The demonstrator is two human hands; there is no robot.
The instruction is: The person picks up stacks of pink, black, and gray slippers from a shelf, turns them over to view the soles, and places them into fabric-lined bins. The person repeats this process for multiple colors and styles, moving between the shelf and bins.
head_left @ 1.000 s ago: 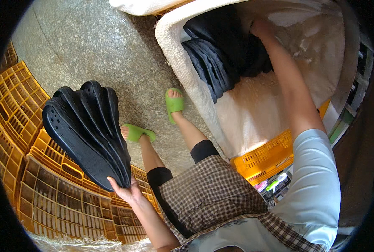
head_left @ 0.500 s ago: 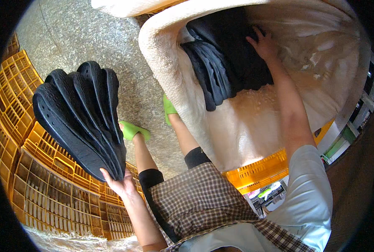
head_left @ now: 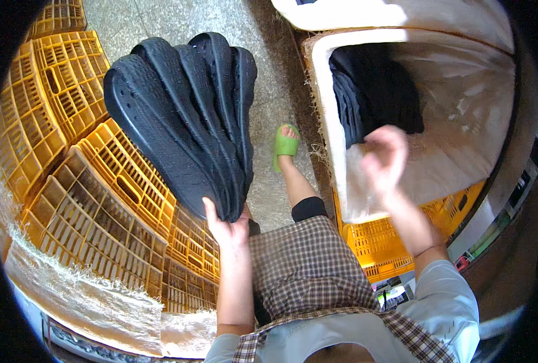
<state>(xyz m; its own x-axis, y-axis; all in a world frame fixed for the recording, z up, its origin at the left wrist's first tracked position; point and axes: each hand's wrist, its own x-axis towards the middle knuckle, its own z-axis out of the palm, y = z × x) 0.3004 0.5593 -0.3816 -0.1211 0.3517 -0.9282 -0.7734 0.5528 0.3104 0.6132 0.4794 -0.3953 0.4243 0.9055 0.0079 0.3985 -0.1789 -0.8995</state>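
Observation:
My left hand is closed around the narrow ends of several black shoe soles, held spread like a fan. Their broad, rounded ends point up and away from me, some showing small holes. My right hand is blurred by motion, its thumb and curved fingers apart, with nothing visible in it. It hovers over the near part of a cloth-lined crate. Inside, at the far left, more black soles lie pressed together against the pale cloth lining; shadow hides how they are stacked.
Yellow plastic crates stand stacked along the left, with ragged pale cloth in front of them. The lined yellow crate is at my right, beside another cloth-covered one farther off. My foot in a green slipper rests on the grey floor.
My right hand has drawn back from the soles in the crate toward me. The fan of soles in my left hand has moved right and farther up. The whole view has shifted.

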